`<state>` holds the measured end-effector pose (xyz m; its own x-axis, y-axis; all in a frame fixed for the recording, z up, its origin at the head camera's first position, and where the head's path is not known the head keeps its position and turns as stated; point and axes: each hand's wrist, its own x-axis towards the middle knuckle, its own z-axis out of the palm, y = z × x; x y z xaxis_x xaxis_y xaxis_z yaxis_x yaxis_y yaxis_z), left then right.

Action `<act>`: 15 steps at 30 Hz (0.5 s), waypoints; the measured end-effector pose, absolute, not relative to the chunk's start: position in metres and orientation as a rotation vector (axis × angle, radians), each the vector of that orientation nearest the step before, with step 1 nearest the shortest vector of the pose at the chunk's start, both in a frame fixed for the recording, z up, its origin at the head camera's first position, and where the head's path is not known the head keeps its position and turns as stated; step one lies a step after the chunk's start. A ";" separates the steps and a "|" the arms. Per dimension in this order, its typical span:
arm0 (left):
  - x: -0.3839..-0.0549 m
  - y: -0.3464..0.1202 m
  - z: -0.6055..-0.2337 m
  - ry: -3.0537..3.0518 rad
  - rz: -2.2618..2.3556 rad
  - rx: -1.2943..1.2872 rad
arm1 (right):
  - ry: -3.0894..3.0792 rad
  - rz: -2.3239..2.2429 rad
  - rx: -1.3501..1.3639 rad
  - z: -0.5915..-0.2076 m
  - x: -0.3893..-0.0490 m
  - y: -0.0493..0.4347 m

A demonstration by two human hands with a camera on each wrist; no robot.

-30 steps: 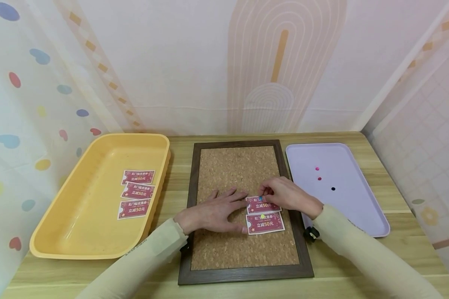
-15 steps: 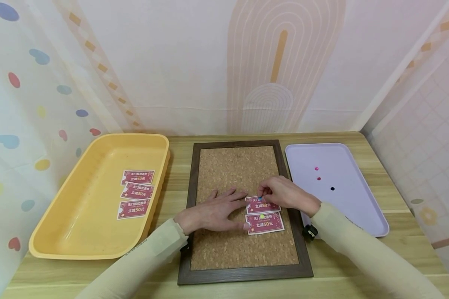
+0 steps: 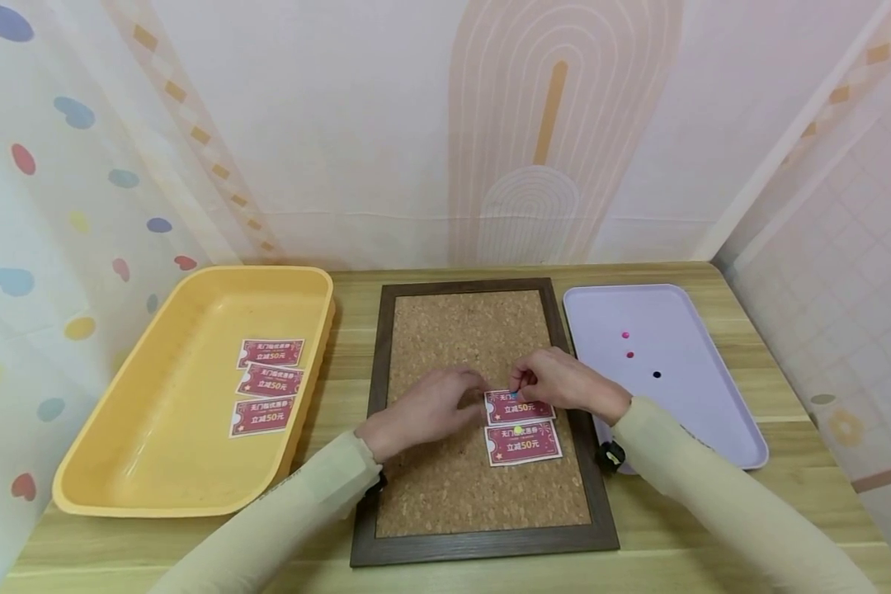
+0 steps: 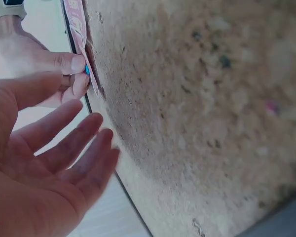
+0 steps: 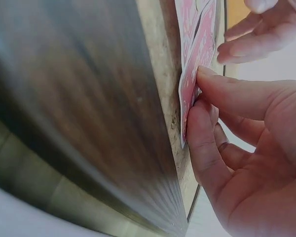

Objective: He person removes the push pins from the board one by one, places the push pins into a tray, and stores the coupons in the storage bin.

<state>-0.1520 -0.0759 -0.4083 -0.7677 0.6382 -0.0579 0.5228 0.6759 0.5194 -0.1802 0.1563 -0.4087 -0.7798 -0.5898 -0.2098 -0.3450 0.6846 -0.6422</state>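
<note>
My right hand (image 3: 560,381) pinches a blue thumbtack (image 3: 515,395) between thumb and fingertips, at the top edge of a red coupon (image 3: 523,408) on the framed corkboard (image 3: 468,330). Just below, a second red coupon (image 3: 525,445) lies on the cork with a yellow thumbtack (image 3: 518,429) at its top. My left hand (image 3: 434,406) hovers over the cork, left of the coupons, holding nothing. In the left wrist view its fingers (image 4: 74,143) are loosely bent and off the board. The right wrist view shows the right thumb (image 5: 232,94) against the coupon; the thumbtack is hidden there.
Left of the board stands a yellow tray (image 3: 156,487) with three more red coupons (image 3: 271,381) inside. To the right, a lilac tray (image 3: 705,421) holds two pink-red thumbtacks (image 3: 629,355) and a black thumbtack (image 3: 657,374). A patterned curtain (image 3: 386,124) hangs behind the table.
My left hand has lifted off the corkboard and the coupons' left edges, and its spread fingers have drawn together. The right hand stays at the blue thumbtack.
</note>
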 end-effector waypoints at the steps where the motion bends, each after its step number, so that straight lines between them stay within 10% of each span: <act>1: -0.154 -0.075 -0.408 2.652 0.746 0.912 | 2.488 -0.842 -0.724 -0.409 -0.180 0.156; 15: -0.171 -0.069 -0.407 2.525 0.909 0.727 | 2.475 -0.866 -0.684 -0.409 -0.179 0.156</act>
